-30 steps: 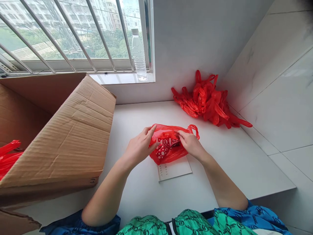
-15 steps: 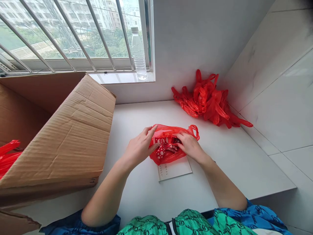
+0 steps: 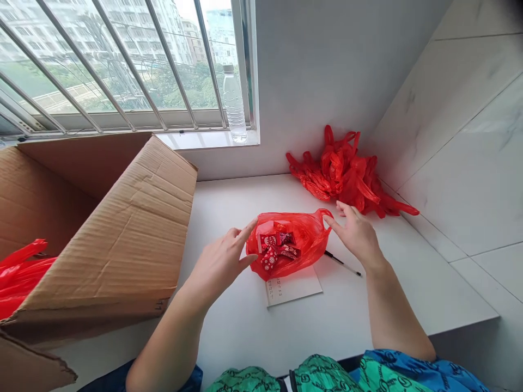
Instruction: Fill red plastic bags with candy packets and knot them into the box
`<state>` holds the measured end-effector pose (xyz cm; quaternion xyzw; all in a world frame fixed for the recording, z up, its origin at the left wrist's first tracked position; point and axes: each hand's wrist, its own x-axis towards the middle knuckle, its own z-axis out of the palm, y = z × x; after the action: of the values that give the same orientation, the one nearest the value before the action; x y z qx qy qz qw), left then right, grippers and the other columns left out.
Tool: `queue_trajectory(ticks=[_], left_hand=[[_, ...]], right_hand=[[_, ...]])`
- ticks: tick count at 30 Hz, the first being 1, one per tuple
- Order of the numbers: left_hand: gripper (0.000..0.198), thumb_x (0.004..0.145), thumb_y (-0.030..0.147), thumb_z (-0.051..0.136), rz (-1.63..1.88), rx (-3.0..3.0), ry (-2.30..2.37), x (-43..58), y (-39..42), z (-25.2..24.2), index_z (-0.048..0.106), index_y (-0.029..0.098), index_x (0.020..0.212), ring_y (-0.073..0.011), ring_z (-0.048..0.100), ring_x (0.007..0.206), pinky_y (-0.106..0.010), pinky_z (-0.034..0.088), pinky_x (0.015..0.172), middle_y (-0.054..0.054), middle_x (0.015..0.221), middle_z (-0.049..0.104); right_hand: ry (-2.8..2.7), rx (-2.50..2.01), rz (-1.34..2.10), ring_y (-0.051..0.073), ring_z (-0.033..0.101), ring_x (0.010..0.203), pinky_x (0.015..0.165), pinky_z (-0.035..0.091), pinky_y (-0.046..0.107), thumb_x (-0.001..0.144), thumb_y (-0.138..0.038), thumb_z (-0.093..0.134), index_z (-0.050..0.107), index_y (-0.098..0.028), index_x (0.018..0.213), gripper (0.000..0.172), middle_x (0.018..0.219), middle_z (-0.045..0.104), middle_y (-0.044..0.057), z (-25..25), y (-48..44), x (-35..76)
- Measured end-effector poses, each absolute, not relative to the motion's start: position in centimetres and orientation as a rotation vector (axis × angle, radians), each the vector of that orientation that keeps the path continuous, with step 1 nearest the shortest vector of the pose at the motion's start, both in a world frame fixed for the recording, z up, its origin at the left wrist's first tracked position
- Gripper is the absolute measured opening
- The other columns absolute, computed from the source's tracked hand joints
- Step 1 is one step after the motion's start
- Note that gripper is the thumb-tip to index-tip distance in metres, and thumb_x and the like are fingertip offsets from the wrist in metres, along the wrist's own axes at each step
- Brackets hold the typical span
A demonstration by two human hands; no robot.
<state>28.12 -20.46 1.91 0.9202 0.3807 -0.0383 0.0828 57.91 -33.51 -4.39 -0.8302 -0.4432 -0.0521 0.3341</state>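
A thin red plastic bag [image 3: 302, 239] lies on the white counter [image 3: 245, 310], partly over a white card [image 3: 294, 286] with small print. Several red wrapped sweets [image 3: 277, 247] show inside it. My left hand [image 3: 220, 261] has its fingers spread and touches the bag's left edge. At the bag's right handle loop sits my right hand [image 3: 357, 234], fingers apart and fingertips on the loop. A thin black pen [image 3: 342, 263] lies on the counter just below my right hand.
A large open cardboard box [image 3: 114, 234] stands at the left with red bags [image 3: 20, 272] inside. A heap of red plastic bags [image 3: 347, 174] lies in the back right corner. A water bottle [image 3: 234, 103] stands on the window sill.
My right hand has come out of the bag and moved right to its handle loop, uncovering the pen. The sweets now lie loose in the bag. The view tilted slightly.
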Motion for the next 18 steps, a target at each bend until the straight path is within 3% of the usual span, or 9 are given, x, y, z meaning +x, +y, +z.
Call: queue_trajectory(ticks=[2, 4, 6, 8, 12, 15, 18], left_hand=[[0.072, 0.093, 0.041, 0.056, -0.128, 2.721, 1.161, 28.0, -20.6, 2.0, 0.022, 0.039, 0.157, -0.0268, 0.069, 0.085, -0.029, 0.043, 0.061, -0.006, 0.101, 0.073], [0.075, 0.091, 0.043, 0.057, -0.132, 2.694, 1.177, 28.2, -20.8, 2.0, 0.021, 0.036, 0.157, -0.0260, 0.069, 0.079, -0.029, 0.041, 0.059, -0.004, 0.089, 0.073], [0.080, 0.090, 0.044, 0.058, -0.137, 2.682, 1.198, 28.8, -21.1, 2.0, 0.018, 0.032, 0.158, -0.0252, 0.068, 0.076, -0.028, 0.040, 0.058, -0.003, 0.083, 0.073], [0.081, 0.089, 0.042, 0.057, -0.134, 2.694, 1.233, 29.4, -21.3, 2.0, 0.017, 0.029, 0.159, -0.0250, 0.068, 0.075, -0.028, 0.040, 0.058, -0.003, 0.080, 0.073], [0.071, 0.089, 0.027, 0.052, 0.035, 2.728, 1.224, 29.7, -20.8, 2.5, 0.028, 0.029, 0.156, -0.0223, 0.066, 0.073, -0.028, 0.042, 0.058, -0.002, 0.082, 0.071], [0.062, 0.092, 0.031, 0.050, 0.551, 2.547, 1.086, 28.9, -19.3, 3.7, 0.034, 0.033, 0.152, -0.0176, 0.065, 0.076, -0.026, 0.048, 0.062, 0.000, 0.088, 0.068], [0.066, 0.088, 0.037, 0.060, 1.105, 2.156, 0.949, 28.0, -17.4, 5.3, 0.038, 0.030, 0.150, -0.0170, 0.066, 0.083, -0.025, 0.054, 0.064, -0.001, 0.090, 0.063]], right_hand=[[-1.194, -2.244, 0.185, 0.026, 0.068, 0.089, 0.068, 0.049, 0.033, 0.089, -0.062, 0.056, 0.065, -0.021, 0.122, 0.053, 0.102, 0.074, 0.007, -4.6, -34.0, 58.7], [-1.261, -2.197, 0.432, 0.022, 0.067, 0.075, 0.062, 0.046, 0.030, 0.089, -0.063, 0.054, 0.070, -0.022, 0.100, 0.045, 0.084, 0.073, 0.003, -4.3, -34.4, 59.1], [-1.304, -2.116, 0.504, 0.019, 0.063, 0.068, 0.059, 0.043, 0.028, 0.089, -0.062, 0.055, 0.068, -0.022, 0.083, 0.043, 0.076, 0.071, 0.001, -3.2, -34.8, 59.2], [-1.318, -2.051, 0.492, 0.018, 0.061, 0.067, 0.058, 0.042, 0.027, 0.088, -0.062, 0.058, 0.066, -0.022, 0.078, 0.042, 0.076, 0.070, 0.001, -1.4, -35.1, 59.1], [-1.334, -1.862, 0.566, 0.018, 0.063, 0.074, 0.063, 0.047, 0.028, 0.084, -0.060, 0.065, 0.067, -0.023, 0.086, 0.037, 0.089, 0.072, 0.003, 2.5, -34.8, 59.0], [-1.272, -1.543, 0.535, 0.022, 0.066, 0.097, 0.077, 0.053, 0.032, 0.083, -0.053, 0.069, 0.066, -0.022, 0.091, 0.032, 0.116, 0.069, 0.006, 4.1, -33.5, 58.7], [-1.072, -1.261, 0.357, 0.024, 0.061, 0.117, 0.087, 0.054, 0.034, 0.087, -0.050, 0.064, 0.062, -0.024, 0.092, 0.027, 0.138, 0.058, 0.006, 4.3, -31.4, 58.1]])
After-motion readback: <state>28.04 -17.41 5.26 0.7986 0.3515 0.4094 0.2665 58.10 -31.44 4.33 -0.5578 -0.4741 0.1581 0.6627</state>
